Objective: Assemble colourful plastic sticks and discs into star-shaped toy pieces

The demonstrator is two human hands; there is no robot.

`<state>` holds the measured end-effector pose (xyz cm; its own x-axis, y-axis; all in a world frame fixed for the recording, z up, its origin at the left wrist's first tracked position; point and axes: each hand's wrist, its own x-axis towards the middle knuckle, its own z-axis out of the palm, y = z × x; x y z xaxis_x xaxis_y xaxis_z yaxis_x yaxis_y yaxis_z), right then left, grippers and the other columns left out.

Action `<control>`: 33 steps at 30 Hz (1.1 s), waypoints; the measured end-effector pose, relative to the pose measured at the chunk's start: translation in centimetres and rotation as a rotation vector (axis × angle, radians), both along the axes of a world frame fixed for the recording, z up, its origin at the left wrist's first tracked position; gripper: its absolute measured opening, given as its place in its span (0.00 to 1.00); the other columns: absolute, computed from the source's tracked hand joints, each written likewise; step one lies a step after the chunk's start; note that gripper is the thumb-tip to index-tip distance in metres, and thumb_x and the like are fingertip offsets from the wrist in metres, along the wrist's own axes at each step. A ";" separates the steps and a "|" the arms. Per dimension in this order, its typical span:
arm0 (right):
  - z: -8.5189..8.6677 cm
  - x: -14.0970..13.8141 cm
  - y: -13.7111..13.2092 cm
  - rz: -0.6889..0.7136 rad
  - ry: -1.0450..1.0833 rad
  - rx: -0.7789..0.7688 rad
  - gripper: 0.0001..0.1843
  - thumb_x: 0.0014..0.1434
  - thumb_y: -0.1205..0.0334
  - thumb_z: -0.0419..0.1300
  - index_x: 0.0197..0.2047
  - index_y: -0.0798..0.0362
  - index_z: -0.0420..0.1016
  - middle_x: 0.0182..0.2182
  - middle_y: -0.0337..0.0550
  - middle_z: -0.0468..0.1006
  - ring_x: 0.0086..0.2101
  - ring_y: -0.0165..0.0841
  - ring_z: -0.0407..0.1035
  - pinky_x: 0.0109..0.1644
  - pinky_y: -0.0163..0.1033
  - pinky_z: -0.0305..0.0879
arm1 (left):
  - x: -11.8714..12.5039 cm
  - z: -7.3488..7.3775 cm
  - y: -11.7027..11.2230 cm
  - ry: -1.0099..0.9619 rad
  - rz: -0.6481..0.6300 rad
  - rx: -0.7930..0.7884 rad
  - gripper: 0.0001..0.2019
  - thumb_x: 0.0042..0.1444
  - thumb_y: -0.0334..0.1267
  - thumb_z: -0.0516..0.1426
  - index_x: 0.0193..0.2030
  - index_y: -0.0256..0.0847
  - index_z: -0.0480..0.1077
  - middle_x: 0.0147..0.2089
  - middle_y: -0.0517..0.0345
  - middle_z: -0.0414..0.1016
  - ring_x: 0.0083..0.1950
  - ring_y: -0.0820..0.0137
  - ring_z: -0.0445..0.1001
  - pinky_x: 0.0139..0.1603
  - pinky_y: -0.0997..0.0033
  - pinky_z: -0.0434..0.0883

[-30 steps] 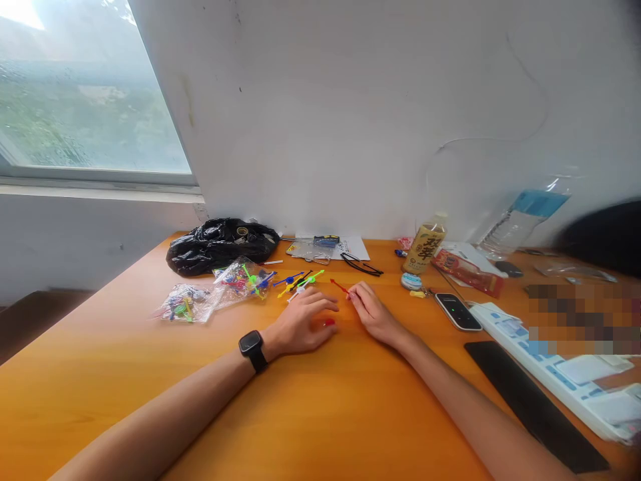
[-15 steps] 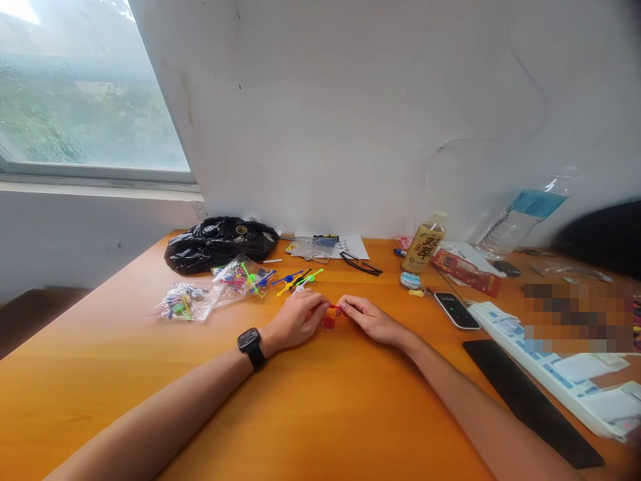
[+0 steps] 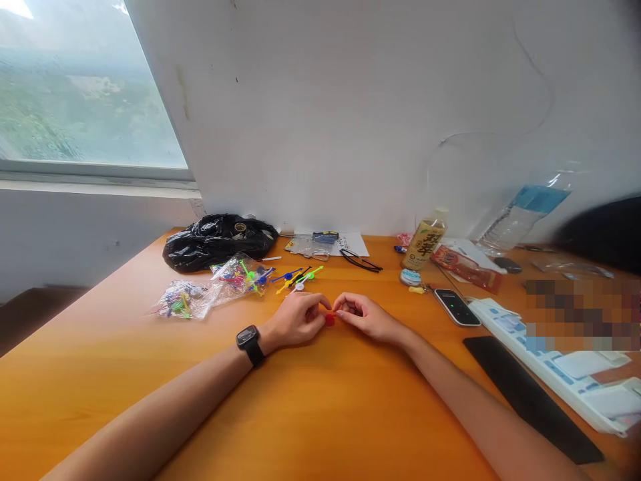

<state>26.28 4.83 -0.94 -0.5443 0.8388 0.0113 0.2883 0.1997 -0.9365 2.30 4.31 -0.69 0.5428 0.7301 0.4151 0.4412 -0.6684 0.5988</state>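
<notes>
Left hand: in the head view, the left hand (image 3: 302,321) is curled, thumb and fingertips drawn in at the red parts; I cannot tell whether it grips one.
Right hand: the right hand (image 3: 369,319) has thumb and forefinger pinched on the red pointer (image 3: 334,313), of which only a sliver shows between the fingertips.
Red disc: the red disc (image 3: 329,321) sits just below the meeting fingertips, seemingly on the desk (image 3: 310,414), midway between its left edge and the power strip (image 3: 545,367) on the right.
Change: a second ago the right hand held the pointer well apart from the left; now both hands' fingertips meet at it, lower and close over the disc.
Meaning: the work appears to have passed from holding the pointer in one hand to close handling with two; whether pointer and disc touch is hidden.
Loose spinners: the coloured spinners (image 3: 295,279) lie beyond the left hand, toward the desk's far edge.
Clear bags: the front clear bag (image 3: 183,298) and the rear clear bag (image 3: 238,279) lie nearer the desk's left edge, with small coloured parts inside.
Black bag: the black bag (image 3: 215,244) rests at the far left corner.
</notes>
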 end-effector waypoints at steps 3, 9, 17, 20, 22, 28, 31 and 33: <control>-0.1 -0.1 -0.1 -0.021 -0.004 0.001 0.20 0.65 0.42 0.64 0.43 0.52 0.74 0.27 0.33 0.63 0.28 0.29 0.55 0.32 0.36 0.51 | -0.1 0.0 0.0 0.003 -0.010 -0.023 0.08 0.59 0.30 0.57 0.43 0.41 0.77 0.26 0.64 0.72 0.26 0.74 0.65 0.30 0.73 0.60; -0.3 -0.3 -0.1 -0.030 -0.016 0.018 0.20 0.64 0.42 0.64 0.41 0.52 0.74 0.27 0.33 0.64 0.29 0.30 0.56 0.33 0.36 0.52 | 0.2 0.1 -0.1 0.048 -0.040 0.056 0.03 0.61 0.36 0.60 0.38 0.42 0.76 0.29 0.60 0.75 0.30 0.71 0.70 0.34 0.70 0.63; -0.9 -0.2 0.1 -0.061 -0.008 0.041 0.18 0.64 0.44 0.65 0.41 0.52 0.74 0.26 0.32 0.63 0.28 0.30 0.56 0.32 0.36 0.52 | 0.2 -0.2 0.3 0.090 -0.043 0.100 0.10 0.64 0.40 0.61 0.32 0.42 0.75 0.30 0.57 0.77 0.33 0.68 0.72 0.37 0.67 0.65; -0.9 -0.2 0.1 -0.060 -0.013 0.038 0.18 0.64 0.45 0.65 0.41 0.52 0.74 0.26 0.33 0.63 0.28 0.30 0.56 0.32 0.36 0.52 | 0.1 -0.1 0.4 0.105 -0.058 0.092 0.10 0.64 0.40 0.61 0.31 0.43 0.76 0.30 0.57 0.77 0.33 0.68 0.72 0.37 0.67 0.65; -0.9 -0.2 0.1 -0.056 -0.019 0.042 0.17 0.64 0.45 0.65 0.41 0.51 0.74 0.26 0.33 0.64 0.28 0.30 0.57 0.32 0.36 0.52 | 0.1 0.0 0.4 0.107 -0.064 0.081 0.11 0.64 0.40 0.61 0.30 0.43 0.77 0.31 0.56 0.78 0.33 0.68 0.73 0.37 0.68 0.65; -0.8 0.0 0.3 -0.083 -0.036 0.095 0.16 0.63 0.46 0.66 0.42 0.51 0.76 0.29 0.36 0.70 0.29 0.31 0.61 0.33 0.36 0.57 | 0.1 0.1 0.3 0.082 -0.051 0.029 0.08 0.62 0.41 0.63 0.33 0.42 0.78 0.33 0.57 0.79 0.34 0.69 0.74 0.37 0.69 0.66; -0.3 0.5 0.7 -0.173 0.006 0.064 0.20 0.66 0.41 0.62 0.48 0.50 0.75 0.42 0.42 0.77 0.29 0.29 0.64 0.33 0.37 0.61 | 0.0 0.6 0.0 -0.004 -0.016 -0.030 0.09 0.63 0.45 0.63 0.42 0.43 0.78 0.38 0.56 0.81 0.37 0.68 0.76 0.40 0.70 0.69; 0.0 1.0 0.9 -0.246 0.026 0.012 0.24 0.67 0.38 0.60 0.53 0.49 0.74 0.47 0.43 0.78 0.26 0.27 0.63 0.31 0.37 0.61 | 0.0 1.1 -0.2 -0.057 0.027 -0.073 0.11 0.67 0.46 0.60 0.47 0.43 0.77 0.39 0.55 0.82 0.36 0.68 0.76 0.39 0.70 0.70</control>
